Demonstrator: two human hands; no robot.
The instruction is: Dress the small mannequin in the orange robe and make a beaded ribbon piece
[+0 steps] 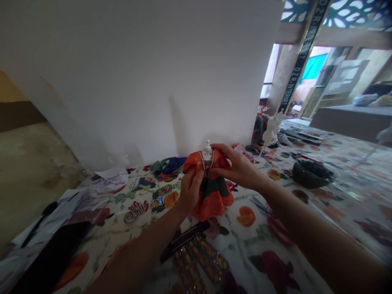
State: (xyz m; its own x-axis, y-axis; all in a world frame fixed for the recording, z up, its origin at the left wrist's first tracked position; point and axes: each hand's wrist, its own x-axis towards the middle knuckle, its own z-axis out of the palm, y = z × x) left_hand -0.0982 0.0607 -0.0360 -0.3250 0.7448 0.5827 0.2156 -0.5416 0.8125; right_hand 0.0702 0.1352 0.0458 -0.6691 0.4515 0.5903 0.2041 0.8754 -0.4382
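Observation:
A small mannequin [208, 152] with a white neck wears an orange and dark green doll dress [211, 204], trimmed with beading at the neckline. My left hand [190, 187] pinches the dress at its left side, near the waist. On the other side my right hand [237, 165] grips the orange bodice, fingers over the shoulder and across the front. Below the dress lies a dark band with a row of shiny studs [186, 239], beside sparkly trim strips [199, 261]. Scissors with red handles [280, 230] rest under my right forearm, partly hidden by it.
Beaded scraps [157, 202] and folded green and blue fabric [170, 165] lie left of the dress on a flowered tablecloth [239, 249]. A black bowl [312, 173] and a white figure on a stick [272, 130] stand right. A white panel [147, 81] rises behind. Papers [72, 200] lie left.

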